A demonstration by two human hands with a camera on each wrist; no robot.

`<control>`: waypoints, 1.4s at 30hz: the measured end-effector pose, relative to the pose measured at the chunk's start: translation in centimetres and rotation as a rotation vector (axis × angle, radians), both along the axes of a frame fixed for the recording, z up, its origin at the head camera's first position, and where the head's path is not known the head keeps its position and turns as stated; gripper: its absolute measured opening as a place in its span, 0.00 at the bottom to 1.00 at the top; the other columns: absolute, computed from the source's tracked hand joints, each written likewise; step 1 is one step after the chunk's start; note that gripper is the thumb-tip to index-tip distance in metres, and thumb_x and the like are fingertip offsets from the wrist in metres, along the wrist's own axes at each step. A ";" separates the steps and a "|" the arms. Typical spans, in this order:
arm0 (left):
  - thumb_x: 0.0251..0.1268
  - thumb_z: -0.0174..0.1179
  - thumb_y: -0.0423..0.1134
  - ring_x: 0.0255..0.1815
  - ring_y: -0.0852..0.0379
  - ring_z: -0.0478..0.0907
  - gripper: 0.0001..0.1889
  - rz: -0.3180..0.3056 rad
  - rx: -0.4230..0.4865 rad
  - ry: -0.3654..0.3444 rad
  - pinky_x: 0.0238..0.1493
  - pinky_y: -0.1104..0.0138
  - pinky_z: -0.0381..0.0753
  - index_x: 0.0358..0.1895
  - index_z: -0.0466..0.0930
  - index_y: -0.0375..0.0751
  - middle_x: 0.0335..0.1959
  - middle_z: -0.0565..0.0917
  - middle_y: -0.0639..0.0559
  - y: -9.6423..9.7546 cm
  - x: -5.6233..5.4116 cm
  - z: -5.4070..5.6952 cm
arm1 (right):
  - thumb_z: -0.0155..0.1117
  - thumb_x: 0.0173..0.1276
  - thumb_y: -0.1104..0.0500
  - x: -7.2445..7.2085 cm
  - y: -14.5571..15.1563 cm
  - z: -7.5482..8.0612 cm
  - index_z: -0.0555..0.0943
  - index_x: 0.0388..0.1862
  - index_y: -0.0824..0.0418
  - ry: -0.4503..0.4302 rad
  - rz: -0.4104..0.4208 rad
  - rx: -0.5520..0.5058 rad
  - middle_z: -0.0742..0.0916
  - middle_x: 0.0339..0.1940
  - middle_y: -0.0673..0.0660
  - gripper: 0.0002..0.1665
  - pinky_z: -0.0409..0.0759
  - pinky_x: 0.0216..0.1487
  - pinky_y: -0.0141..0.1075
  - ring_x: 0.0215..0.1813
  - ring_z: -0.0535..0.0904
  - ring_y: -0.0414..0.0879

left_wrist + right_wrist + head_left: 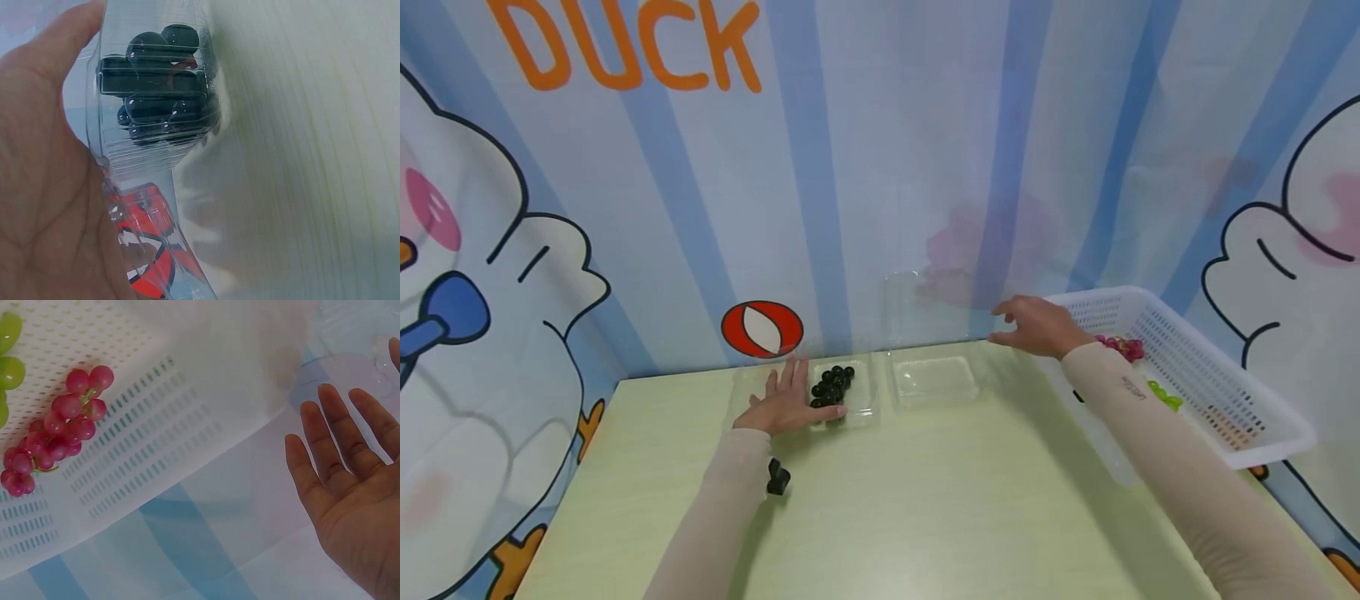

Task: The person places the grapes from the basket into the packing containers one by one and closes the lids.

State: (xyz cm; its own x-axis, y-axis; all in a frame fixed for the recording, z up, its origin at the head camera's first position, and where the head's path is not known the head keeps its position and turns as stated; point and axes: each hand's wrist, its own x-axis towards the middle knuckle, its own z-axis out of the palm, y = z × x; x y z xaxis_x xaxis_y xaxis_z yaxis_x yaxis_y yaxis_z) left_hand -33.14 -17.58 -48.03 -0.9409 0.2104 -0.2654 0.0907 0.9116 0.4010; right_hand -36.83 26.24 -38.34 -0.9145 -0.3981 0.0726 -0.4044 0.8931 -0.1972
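Note:
My left hand lies spread over the folded-back lid of a clear plastic clamshell box, thumb along its near side. Inside the box sits a bunch of black grapes, seen through the ribbed wall in the left wrist view, where the palm is close to the box. Up in the air beside the white basket, my right hand has loosely bent fingers and nothing in them. The right wrist view shows its palm and, in the basket, red grapes and green grapes.
A second clear box stands between the hands, its lid raised against the striped backdrop. The basket takes up the right side of the pale table. A small black device is at my left wrist.

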 end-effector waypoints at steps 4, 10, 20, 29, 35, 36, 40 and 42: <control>0.47 0.55 0.85 0.82 0.30 0.27 0.72 -0.001 0.003 -0.004 0.65 0.20 0.36 0.83 0.24 0.48 0.84 0.26 0.46 -0.1 -0.3 -0.4 | 0.69 0.70 0.44 -0.1 1.0 -0.1 0.79 0.67 0.64 -0.015 -0.019 0.010 0.86 0.56 0.64 0.34 0.82 0.55 0.56 0.55 0.83 0.57; 0.47 0.54 0.86 0.82 0.31 0.26 0.72 0.004 0.004 -0.015 0.65 0.21 0.36 0.83 0.24 0.49 0.84 0.25 0.46 -0.1 -0.3 -0.4 | 0.68 0.71 0.46 -0.1 2.4 -0.3 0.78 0.67 0.63 -0.028 -0.059 0.019 0.86 0.55 0.64 0.32 0.82 0.53 0.56 0.55 0.83 0.58; 0.52 0.55 0.82 0.82 0.28 0.29 0.69 -0.004 0.023 0.013 0.66 0.21 0.35 0.83 0.29 0.44 0.84 0.30 0.41 0.2 1.1 1.4 | 0.68 0.72 0.51 0.3 3.8 -0.3 0.79 0.66 0.64 -0.034 -0.083 -0.001 0.85 0.56 0.67 0.29 0.82 0.55 0.57 0.56 0.83 0.60; 0.51 0.55 0.83 0.81 0.28 0.29 0.69 -0.006 0.022 0.019 0.65 0.20 0.38 0.83 0.29 0.45 0.84 0.30 0.42 0.2 1.0 1.2 | 0.64 0.75 0.51 0.5 5.7 -1.2 0.74 0.71 0.66 -0.056 -0.102 -0.024 0.85 0.57 0.69 0.31 0.81 0.55 0.59 0.56 0.83 0.62; 0.51 0.55 0.82 0.82 0.29 0.29 0.69 0.000 0.011 0.014 0.66 0.21 0.37 0.83 0.28 0.46 0.84 0.30 0.43 0.2 0.9 1.0 | 0.62 0.77 0.53 0.1 7.0 -1.7 0.75 0.69 0.66 -0.065 -0.127 -0.022 0.86 0.55 0.67 0.28 0.84 0.50 0.57 0.52 0.84 0.60; 0.51 0.56 0.82 0.82 0.29 0.29 0.69 0.004 0.008 0.012 0.66 0.21 0.37 0.83 0.28 0.46 0.84 0.30 0.43 0.2 0.9 1.0 | 0.62 0.77 0.54 0.1 7.2 -1.8 0.76 0.69 0.66 -0.068 -0.132 -0.020 0.86 0.54 0.67 0.27 0.84 0.51 0.57 0.52 0.84 0.60; 0.51 0.57 0.81 0.82 0.29 0.29 0.68 0.007 0.007 0.009 0.66 0.21 0.37 0.84 0.28 0.46 0.84 0.30 0.43 0.3 0.8 1.1 | 0.63 0.76 0.56 0.1 7.9 -1.9 0.77 0.67 0.67 -0.073 -0.139 -0.002 0.86 0.54 0.69 0.25 0.82 0.52 0.59 0.53 0.84 0.62; 0.51 0.57 0.81 0.82 0.28 0.29 0.69 0.006 0.014 0.010 0.65 0.21 0.37 0.84 0.29 0.45 0.84 0.30 0.42 0.3 0.8 1.1 | 0.64 0.75 0.56 0.2 8.4 -2.1 0.78 0.66 0.68 -0.077 -0.138 0.013 0.85 0.54 0.70 0.26 0.81 0.52 0.60 0.54 0.83 0.63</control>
State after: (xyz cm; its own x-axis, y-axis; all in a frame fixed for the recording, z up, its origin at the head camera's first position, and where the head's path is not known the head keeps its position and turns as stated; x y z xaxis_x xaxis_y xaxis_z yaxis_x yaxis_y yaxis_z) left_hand -32.30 -17.32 -46.92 -0.9446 0.2086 -0.2535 0.0896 0.9066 0.4125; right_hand -36.65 34.60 -40.45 -0.9631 -0.2689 -0.0039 -0.2621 0.9418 -0.2104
